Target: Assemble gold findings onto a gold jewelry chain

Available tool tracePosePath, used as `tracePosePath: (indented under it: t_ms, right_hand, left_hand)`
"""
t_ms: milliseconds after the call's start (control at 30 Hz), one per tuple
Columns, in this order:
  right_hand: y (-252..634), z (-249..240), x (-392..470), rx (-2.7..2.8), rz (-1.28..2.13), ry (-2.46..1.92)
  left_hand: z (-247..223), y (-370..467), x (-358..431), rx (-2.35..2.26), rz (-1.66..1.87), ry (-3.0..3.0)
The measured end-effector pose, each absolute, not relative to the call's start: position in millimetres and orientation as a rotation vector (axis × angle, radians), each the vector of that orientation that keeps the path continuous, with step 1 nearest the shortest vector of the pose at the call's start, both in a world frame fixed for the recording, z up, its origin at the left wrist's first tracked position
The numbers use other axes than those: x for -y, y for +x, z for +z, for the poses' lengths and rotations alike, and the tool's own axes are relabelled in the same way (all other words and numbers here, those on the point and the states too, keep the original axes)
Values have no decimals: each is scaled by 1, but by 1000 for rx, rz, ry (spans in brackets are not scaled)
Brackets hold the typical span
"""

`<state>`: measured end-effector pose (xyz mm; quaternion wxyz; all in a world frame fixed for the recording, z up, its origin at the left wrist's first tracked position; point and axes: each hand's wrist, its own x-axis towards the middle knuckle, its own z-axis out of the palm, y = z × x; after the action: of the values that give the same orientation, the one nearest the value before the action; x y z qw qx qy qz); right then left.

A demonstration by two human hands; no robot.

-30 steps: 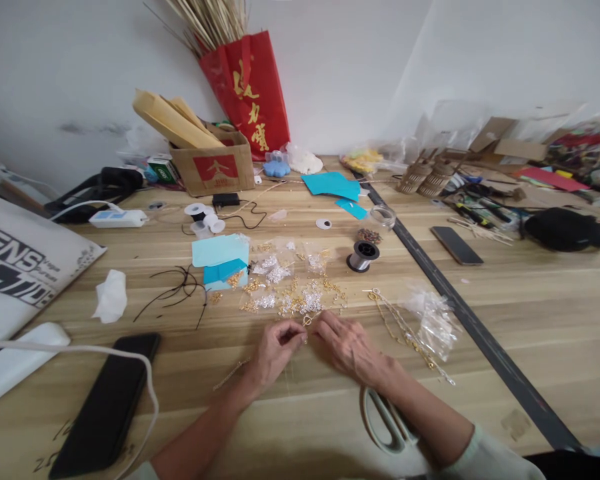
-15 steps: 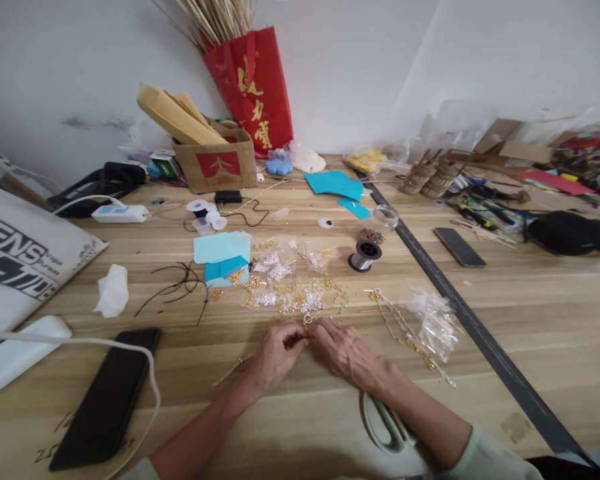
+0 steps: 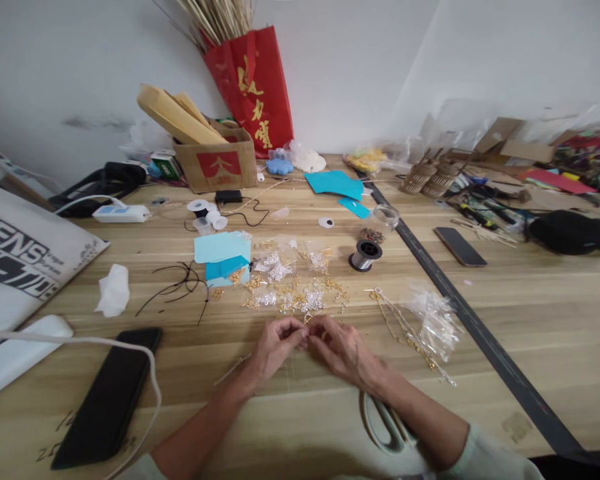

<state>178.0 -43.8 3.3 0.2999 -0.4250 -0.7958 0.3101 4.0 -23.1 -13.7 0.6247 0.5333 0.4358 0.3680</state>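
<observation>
My left hand point(image 3: 276, 348) and my right hand point(image 3: 344, 350) meet fingertip to fingertip over the table, each in a pinch. What they pinch is too small and hidden to make out; a faint thin strand hangs below the left fingers. Just beyond the fingertips shows a small gold-coloured loop point(image 3: 308, 319). A fine chain point(image 3: 233, 370) lies beside my left wrist. Loose gold and silver beads point(image 3: 313, 298) are spread in front of both hands. Under my right forearm, partly covered, are scissors with pale handles point(image 3: 391, 427).
A spool of wire point(image 3: 365, 255) and a jar of beads point(image 3: 384, 220) stand beyond the beads. To the right lie necklace chains point(image 3: 405, 330) and clear plastic bags point(image 3: 434, 321). Black cords point(image 3: 185, 287), blue cards point(image 3: 223, 248) and a dark phone point(image 3: 107, 400) are at left.
My right fingers have lifted and spread a little from their tighter curl, and the left fingers have straightened somewhat. Both hands remain together at the same spot; the table items have not moved.
</observation>
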Motion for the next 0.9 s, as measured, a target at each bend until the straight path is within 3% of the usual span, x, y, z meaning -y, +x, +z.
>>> tracePosePath:
  t_ms: [900]
  right_hand:
    - [177,0,38,2070,810,-1052]
  left_hand:
    - [-12,4,27,-1022,910,1243]
